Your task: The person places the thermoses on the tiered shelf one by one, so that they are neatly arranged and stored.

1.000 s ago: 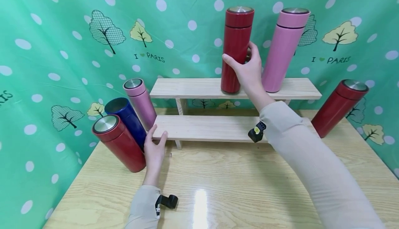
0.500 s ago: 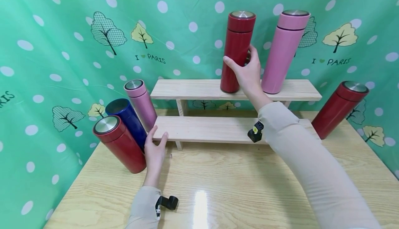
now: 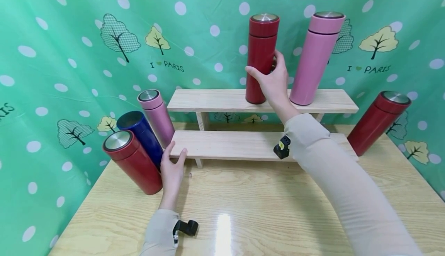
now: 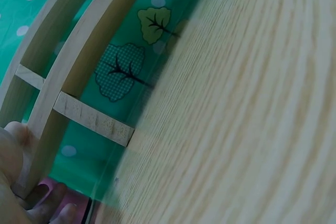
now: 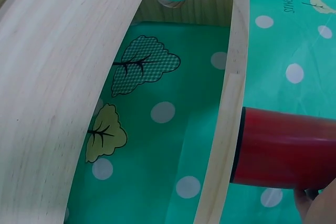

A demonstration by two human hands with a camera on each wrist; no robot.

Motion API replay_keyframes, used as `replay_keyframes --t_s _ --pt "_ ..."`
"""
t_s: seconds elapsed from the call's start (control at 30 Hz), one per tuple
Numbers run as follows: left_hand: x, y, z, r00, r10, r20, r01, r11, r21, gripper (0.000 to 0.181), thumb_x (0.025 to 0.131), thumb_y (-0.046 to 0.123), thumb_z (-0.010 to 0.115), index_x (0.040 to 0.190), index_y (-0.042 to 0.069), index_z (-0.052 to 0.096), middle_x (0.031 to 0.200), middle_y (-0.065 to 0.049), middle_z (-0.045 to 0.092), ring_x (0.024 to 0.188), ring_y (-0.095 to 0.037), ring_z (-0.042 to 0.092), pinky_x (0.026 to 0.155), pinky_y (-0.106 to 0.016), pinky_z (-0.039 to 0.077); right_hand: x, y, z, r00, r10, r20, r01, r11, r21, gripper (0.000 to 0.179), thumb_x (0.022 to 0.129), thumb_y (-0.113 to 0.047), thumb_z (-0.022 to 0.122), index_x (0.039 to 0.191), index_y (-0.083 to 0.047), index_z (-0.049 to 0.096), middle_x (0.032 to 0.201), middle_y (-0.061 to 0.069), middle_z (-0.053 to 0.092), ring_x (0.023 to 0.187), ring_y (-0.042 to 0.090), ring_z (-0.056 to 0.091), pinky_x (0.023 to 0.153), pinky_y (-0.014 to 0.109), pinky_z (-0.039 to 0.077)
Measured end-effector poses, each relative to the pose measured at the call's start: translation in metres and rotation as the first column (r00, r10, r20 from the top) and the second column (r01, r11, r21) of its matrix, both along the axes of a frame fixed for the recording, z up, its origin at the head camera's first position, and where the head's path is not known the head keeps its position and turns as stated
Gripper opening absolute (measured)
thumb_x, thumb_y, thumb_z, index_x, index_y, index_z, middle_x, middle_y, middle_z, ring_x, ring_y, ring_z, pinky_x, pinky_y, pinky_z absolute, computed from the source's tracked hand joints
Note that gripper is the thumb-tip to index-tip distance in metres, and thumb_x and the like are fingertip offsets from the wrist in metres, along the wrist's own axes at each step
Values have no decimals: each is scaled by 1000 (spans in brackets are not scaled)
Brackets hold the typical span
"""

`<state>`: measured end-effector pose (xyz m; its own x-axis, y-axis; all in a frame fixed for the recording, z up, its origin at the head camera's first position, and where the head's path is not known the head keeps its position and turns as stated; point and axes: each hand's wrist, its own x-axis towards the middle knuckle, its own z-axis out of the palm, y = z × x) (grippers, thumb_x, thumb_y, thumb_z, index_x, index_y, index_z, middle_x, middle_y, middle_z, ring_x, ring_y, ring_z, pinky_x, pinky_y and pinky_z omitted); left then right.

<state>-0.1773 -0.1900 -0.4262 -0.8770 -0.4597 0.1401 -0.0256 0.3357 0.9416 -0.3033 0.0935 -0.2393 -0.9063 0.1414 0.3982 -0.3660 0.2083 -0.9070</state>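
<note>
My right hand [image 3: 275, 82] grips a red thermos bottle [image 3: 261, 55] around its lower body, thumb on the left and fingers behind. The bottle stands upright with its base at the upper board [image 3: 208, 99] of a two-tier wooden shelf; the right wrist view has this red thermos [image 5: 286, 148] against the board edge. To its right a pink thermos [image 3: 317, 57] stands on the same board. My left hand [image 3: 172, 173] holds the left end of the lower board [image 3: 226, 144]. In the left wrist view the thumb lies over the board and the other fingers [image 4: 55, 200] curl beneath.
Left of the shelf, a red thermos [image 3: 137, 165], a blue thermos [image 3: 146, 136] and a smaller pink thermos [image 3: 161, 118] stand close together on the wooden table [image 3: 243, 202]. Another red thermos [image 3: 377, 122] stands by the shelf's right end. A green patterned cloth [image 3: 208, 55] hangs behind.
My right hand and the red thermos have shifted slightly left along the upper board, widening the gap to the pink thermos. The left hand keeps its hold on the lower board.
</note>
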Motion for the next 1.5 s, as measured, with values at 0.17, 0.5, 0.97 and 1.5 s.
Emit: replay_keyframes --t_s 0.17,0.5,0.97,1.5 --pt "-1 1 -1 1000 -22 2 22 1000 -5 58 97 31 65 148 13 46 152 -11 42 144 -27 29 116 -47 26 0 4 0 1000 -2 12 2 1000 -9 84 84 -35 81 151 -24 31 141 -1 47 126 15 46 99 37 48" --pt "1 3 -5 1000 -17 20 17 1000 -6 58 97 30 66 148 13 47 152 -12 42 144 -28 30 116 -47 25 2 9 -11 1000 16 9 -16 999 33 86 85 -36 79 153 -24 28 143 -1 46 127 14 45 101 38 47" --pt "2 2 -5 1000 2 19 -1 1000 -7 57 97 31 66 147 14 48 152 -12 42 144 -28 30 116 -47 26 15 15 -15 999 36 -37 -33 997 68 86 89 -32 75 157 -20 23 152 1 40 136 14 39 111 38 36" --pt "1 0 0 1000 5 12 -5 1000 -17 57 97 30 66 148 13 48 152 -11 43 144 -27 30 116 -46 26 68 46 -19 979 135 -151 -137 991 -4 69 92 -13 72 152 -16 38 144 5 50 135 18 44 112 35 35"
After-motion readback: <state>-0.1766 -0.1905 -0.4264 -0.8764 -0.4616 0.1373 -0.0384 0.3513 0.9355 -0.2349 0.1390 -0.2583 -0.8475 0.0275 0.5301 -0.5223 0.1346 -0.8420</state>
